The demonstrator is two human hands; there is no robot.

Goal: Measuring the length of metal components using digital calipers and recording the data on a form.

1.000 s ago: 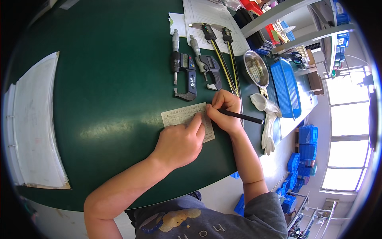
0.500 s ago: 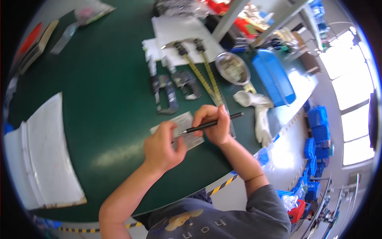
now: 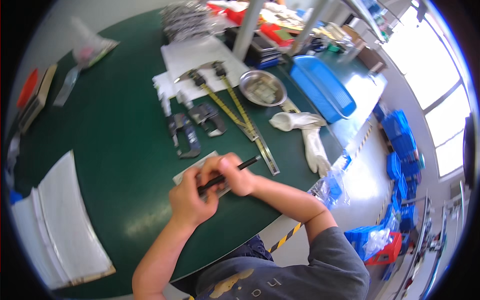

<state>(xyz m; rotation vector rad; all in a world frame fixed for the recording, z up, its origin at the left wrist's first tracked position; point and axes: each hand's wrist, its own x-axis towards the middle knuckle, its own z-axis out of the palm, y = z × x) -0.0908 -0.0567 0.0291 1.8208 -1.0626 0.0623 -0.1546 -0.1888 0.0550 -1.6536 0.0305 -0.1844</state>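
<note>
My right hand point(image 3: 234, 175) is closed around a black pen point(image 3: 249, 162), which points down and to the left. My left hand point(image 3: 191, 201) has its fingers curled at the pen's lower end, close against the right hand; the tip is partly hidden there. Beneath both hands lies a small printed paper slip point(image 3: 181, 177), mostly covered. Just beyond are two micrometers, one dark blue point(image 3: 190, 139) and one grey-black point(image 3: 210, 118). Two calipers with yellow scales point(image 3: 220, 102) lie to their right, their jaws over white paper point(image 3: 187, 52).
A metal bowl point(image 3: 243, 95) of small pale pieces stands by a blue basket point(image 3: 320, 90). White gloves point(image 3: 313, 145) lie near the table's right edge. At left are a white folder point(image 3: 75, 215) and a plastic bag point(image 3: 90, 47). Metal posts point(image 3: 248, 30) rise at the back.
My hands have come together, and the left fingers now close on the pen's lower end. The view has shifted, so the table things sit lower and further left.
</note>
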